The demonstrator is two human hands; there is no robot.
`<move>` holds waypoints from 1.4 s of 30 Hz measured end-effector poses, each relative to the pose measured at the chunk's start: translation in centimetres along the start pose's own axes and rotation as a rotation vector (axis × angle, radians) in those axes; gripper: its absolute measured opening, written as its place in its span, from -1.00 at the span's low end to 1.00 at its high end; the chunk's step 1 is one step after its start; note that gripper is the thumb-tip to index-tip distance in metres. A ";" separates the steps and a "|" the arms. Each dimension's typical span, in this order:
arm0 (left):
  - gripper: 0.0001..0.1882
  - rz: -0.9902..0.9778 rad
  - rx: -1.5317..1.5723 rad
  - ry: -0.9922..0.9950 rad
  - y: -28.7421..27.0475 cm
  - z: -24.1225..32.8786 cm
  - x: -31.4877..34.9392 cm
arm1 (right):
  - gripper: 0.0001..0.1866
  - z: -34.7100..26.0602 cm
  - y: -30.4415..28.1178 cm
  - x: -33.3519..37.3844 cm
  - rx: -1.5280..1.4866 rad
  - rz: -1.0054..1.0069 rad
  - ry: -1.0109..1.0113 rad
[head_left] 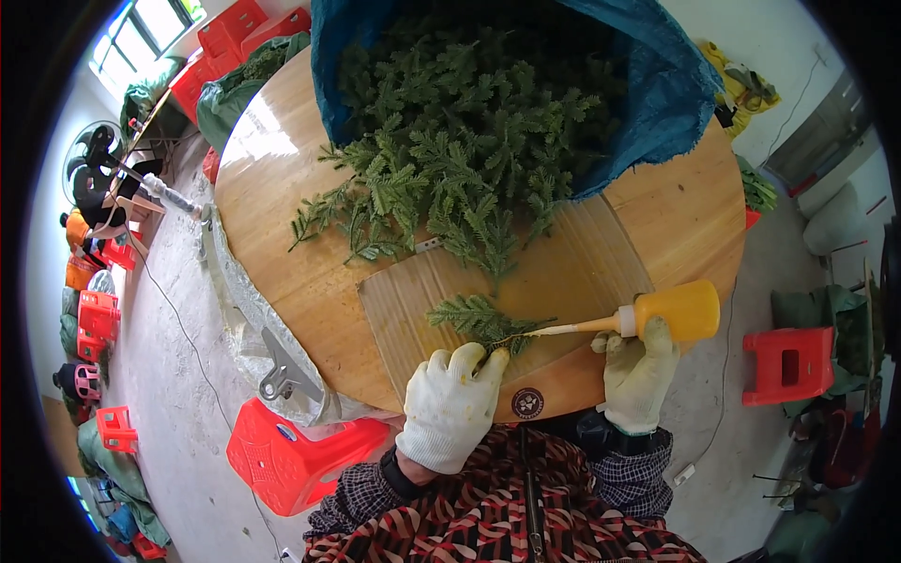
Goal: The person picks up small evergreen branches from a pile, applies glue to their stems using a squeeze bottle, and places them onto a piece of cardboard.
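Nearby, green sprig pile (441, 178) spilling from blue sack (657, 103) onto cardboard (572, 272).

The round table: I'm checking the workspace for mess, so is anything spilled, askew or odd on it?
Green sprigs have tumbled out of the blue sack onto the round table. Otherwise nothing stands out: left hand holds one sprig, right hand the yellow squeeze bottle.

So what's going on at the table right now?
A person in white gloves works at a round wooden table. The left hand pins a small green fir-like sprig on a cardboard sheet. The right hand holds a yellow squeeze bottle, nozzle at the sprig's stem. More sprigs spill from a blue sack behind.
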State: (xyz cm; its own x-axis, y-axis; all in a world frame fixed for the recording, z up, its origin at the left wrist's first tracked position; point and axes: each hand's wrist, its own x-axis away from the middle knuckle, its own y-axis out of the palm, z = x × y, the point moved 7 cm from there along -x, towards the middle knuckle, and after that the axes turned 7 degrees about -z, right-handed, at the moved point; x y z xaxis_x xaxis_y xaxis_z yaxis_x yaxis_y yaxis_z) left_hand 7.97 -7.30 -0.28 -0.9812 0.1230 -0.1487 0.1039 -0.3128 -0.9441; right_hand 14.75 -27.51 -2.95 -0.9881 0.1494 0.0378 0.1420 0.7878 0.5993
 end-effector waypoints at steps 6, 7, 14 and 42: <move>-0.76 -0.011 0.003 -0.004 0.0 0.1 -0.1 | -0.78 -0.5 -0.1 -0.3 0.034 0.013 -0.003; -0.76 -0.011 0.005 -0.002 0.1 0.0 0.0 | -0.81 -0.6 -0.1 -0.3 0.015 0.035 -0.010; -0.73 -0.026 0.007 0.002 0.1 0.0 -0.1 | -0.81 -0.9 -0.5 -0.9 -0.011 0.019 -0.054; -0.76 -0.041 0.032 0.003 0.1 -0.1 -0.3 | -0.79 -0.7 0.0 -0.9 0.021 -0.006 -0.013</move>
State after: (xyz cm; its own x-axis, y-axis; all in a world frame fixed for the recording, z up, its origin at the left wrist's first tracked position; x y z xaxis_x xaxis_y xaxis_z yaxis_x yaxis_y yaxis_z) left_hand 8.25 -7.26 -0.37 -0.9841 0.1389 -0.1107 0.0581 -0.3372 -0.9396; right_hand 15.55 -28.04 -2.44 -0.9880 0.1528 0.0237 0.1379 0.8013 0.5822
